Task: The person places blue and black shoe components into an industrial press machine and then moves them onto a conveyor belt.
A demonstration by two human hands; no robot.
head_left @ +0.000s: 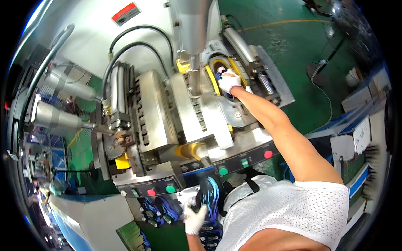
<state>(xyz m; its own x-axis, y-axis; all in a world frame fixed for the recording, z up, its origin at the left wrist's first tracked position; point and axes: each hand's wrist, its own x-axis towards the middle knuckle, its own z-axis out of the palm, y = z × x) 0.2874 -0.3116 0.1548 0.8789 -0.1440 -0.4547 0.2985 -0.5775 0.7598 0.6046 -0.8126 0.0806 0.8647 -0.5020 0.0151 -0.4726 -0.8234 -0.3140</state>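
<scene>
My left hand [195, 219] grips a blue shoe [212, 196] | my right hand [230, 81] touches a second shoe [218, 65] in the press [236, 116], grip unclear

The machine [157, 113] is silver-grey, with yellow pads [212, 80] at its far right and red and green buttons [223, 171] along its near edge. In front of it, the shoe [212, 194] is black with wavy blue stripes. The left glove [195, 219] and right glove [229, 81] are white, as is the hole-dotted shirt [289, 209]. Beyond the machine, the floor [272, 39] is green, its line [289, 21] yellow.
</scene>
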